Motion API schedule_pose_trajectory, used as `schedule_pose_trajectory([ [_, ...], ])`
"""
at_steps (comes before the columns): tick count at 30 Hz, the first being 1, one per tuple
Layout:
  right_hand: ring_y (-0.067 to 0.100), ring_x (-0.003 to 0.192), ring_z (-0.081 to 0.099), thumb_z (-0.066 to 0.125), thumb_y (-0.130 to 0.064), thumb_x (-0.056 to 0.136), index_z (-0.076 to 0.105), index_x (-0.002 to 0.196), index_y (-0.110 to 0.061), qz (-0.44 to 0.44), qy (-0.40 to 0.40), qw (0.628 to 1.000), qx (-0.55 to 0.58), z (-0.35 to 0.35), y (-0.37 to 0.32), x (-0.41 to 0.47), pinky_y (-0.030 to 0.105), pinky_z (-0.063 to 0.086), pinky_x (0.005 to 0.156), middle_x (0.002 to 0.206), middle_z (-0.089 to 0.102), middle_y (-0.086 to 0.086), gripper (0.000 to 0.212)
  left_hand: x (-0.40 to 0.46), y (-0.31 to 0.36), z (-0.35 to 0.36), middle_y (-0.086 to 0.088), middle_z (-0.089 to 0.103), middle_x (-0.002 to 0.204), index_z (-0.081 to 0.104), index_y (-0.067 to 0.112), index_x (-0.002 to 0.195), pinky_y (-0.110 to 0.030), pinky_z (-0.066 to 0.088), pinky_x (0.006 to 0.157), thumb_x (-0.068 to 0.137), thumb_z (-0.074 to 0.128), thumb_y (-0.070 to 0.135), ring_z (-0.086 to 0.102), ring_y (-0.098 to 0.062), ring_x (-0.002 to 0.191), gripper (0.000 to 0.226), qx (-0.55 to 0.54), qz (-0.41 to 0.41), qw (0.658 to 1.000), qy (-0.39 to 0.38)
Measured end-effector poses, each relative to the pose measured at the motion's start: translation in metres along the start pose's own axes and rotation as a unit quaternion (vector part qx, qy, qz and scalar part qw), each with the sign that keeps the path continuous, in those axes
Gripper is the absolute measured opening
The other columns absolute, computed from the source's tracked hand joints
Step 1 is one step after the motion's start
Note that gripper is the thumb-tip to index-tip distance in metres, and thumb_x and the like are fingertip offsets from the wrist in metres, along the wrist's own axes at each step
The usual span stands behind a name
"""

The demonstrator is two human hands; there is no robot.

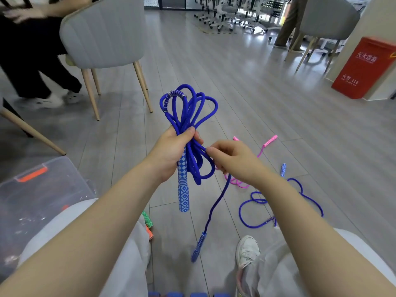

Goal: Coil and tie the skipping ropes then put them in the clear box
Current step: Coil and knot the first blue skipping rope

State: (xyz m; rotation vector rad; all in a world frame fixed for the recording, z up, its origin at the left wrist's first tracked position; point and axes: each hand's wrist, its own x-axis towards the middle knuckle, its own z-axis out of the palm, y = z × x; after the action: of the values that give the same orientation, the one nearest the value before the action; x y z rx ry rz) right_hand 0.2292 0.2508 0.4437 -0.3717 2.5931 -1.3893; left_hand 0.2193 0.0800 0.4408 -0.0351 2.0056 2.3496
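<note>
gripping one coiled blue rope (188, 116), left hand (169, 155); right hand (233, 161) pinching its tail; two ropes floored

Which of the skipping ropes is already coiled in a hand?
The blue rope gripped by the left hand; the other blue rope and pink rope lie loose on the floor.

Bare floor (246, 99) lies open toward twelve o'clock. The clear box (42, 189) blocks eight o'clock; loose pink rope (237, 183) and blue rope (278, 202) clutter four o'clock, a chair (102, 35) at eleven.
</note>
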Motion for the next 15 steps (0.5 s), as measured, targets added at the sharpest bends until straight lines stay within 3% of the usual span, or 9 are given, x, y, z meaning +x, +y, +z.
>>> schedule_pose_trajectory([
  [5, 0.016, 0.060, 0.052, 0.054, -0.036, 0.098, 0.067, 0.085, -0.010, 0.039, -0.065, 0.996, 0.036, -0.024, 0.011, -0.004, 0.031, 0.049, 0.068, 0.062, 0.054, 0.001, 0.032, 0.008, 0.007, -0.009, 0.002, 0.061, 0.073, 0.054, 0.010, 0.096, -0.031, 0.055, 0.069, 0.101, 0.046, 0.014, 0.064, -0.015, 0.071, 0.010, -0.154, -0.005, 0.988, 0.031],
  [9, 0.020, 0.062, 0.048, 0.057, -0.030, 0.096, 0.068, 0.085, -0.006, 0.048, -0.054, 0.996, 0.044, -0.046, 0.018, -0.009, 0.027, 0.044, 0.068, 0.062, 0.052, 0.004, 0.029, 0.019, 0.016, -0.026, 0.004, 0.059, 0.060, 0.052, 0.012, 0.081, -0.028, 0.050, 0.067, 0.102, 0.044, 0.014, 0.058, -0.010, 0.059, 0.022, -0.240, 0.003, 0.964, 0.117],
  [12, 0.016, 0.060, 0.047, 0.057, -0.024, 0.097, 0.069, 0.090, -0.003, 0.055, -0.036, 0.997, 0.035, -0.061, 0.021, -0.012, 0.021, 0.043, 0.062, 0.065, 0.051, 0.008, 0.026, 0.027, 0.019, -0.050, 0.004, 0.057, 0.055, 0.050, 0.013, 0.069, -0.024, 0.050, 0.058, 0.101, 0.044, 0.018, 0.057, -0.008, 0.050, 0.033, -0.248, -0.005, 0.945, 0.215],
  [15, 0.015, 0.058, 0.045, 0.056, -0.018, 0.096, 0.068, 0.090, -0.001, 0.071, -0.013, 0.997, 0.036, -0.075, 0.027, -0.014, 0.022, 0.042, 0.059, 0.064, 0.049, 0.007, 0.022, 0.032, 0.016, -0.068, 0.001, 0.057, 0.064, 0.050, 0.013, 0.073, -0.024, 0.049, 0.052, 0.099, 0.047, 0.019, 0.058, -0.009, 0.048, 0.027, -0.218, 0.001, 0.927, 0.306],
])
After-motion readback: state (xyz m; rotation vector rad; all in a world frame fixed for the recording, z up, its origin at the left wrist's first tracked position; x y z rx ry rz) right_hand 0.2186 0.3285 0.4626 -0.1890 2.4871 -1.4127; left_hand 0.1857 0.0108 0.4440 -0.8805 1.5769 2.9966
